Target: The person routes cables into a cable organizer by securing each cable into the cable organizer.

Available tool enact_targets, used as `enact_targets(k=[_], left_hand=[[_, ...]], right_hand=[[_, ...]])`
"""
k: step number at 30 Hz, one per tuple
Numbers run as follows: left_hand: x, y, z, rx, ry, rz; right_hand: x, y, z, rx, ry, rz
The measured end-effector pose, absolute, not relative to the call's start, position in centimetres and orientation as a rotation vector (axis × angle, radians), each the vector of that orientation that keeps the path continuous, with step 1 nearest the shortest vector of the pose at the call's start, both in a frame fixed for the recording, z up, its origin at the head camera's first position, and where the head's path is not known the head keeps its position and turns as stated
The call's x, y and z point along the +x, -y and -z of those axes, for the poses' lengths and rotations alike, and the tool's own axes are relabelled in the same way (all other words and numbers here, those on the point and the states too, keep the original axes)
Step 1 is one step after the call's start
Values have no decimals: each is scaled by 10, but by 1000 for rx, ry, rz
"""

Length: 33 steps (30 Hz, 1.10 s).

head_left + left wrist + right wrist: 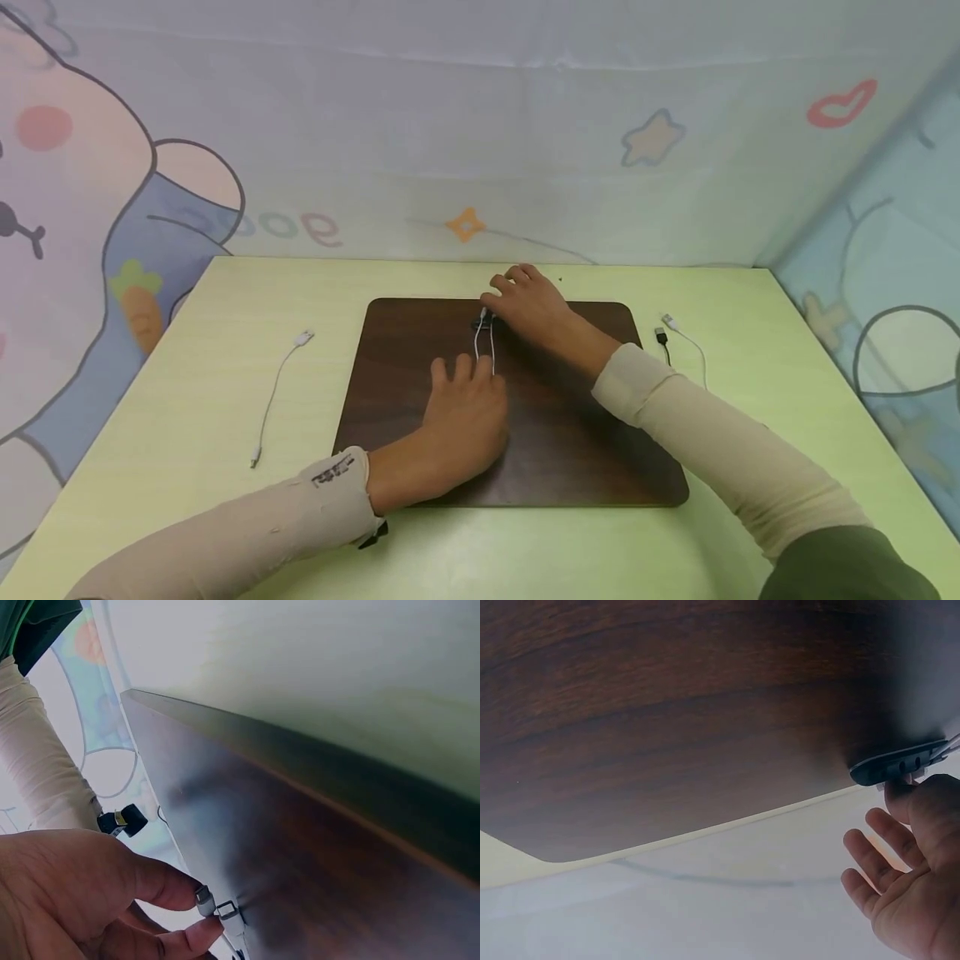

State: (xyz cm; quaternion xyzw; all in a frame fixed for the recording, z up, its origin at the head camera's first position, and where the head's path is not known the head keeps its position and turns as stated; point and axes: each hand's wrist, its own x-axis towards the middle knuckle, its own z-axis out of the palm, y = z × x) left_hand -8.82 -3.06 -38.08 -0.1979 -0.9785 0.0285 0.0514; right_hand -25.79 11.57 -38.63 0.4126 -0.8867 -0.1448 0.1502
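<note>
My left hand (467,417) is over the dark wood-look board (570,450). In the left wrist view its thumb and finger pinch a small white cable plug (204,900), beside a second, larger USB plug (230,919). Two white cable strands (492,342) run from the left fingers up to a black cable clip (481,322) at the board's far edge. My right hand (531,304) reaches over that edge. Close up, its thumb and forefinger pinch at a pale plug by the clip (892,766), while the other fingers curl loosely. The fingertips partly hide what they hold.
A white USB cable (277,387) lies on the table (187,358) left of the board. Right of it lie another white USB cable (690,340) and a black USB plug (662,336), partly behind my right sleeve. A printed cloth (480,125) hangs behind the table.
</note>
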Motion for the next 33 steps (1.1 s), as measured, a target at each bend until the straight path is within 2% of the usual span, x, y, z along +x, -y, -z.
enact_targets(k=[33], left_hand=[[-77,46,383,-579,2882,4]], right_hand=[[-253,-115,374,1142,2582,371]])
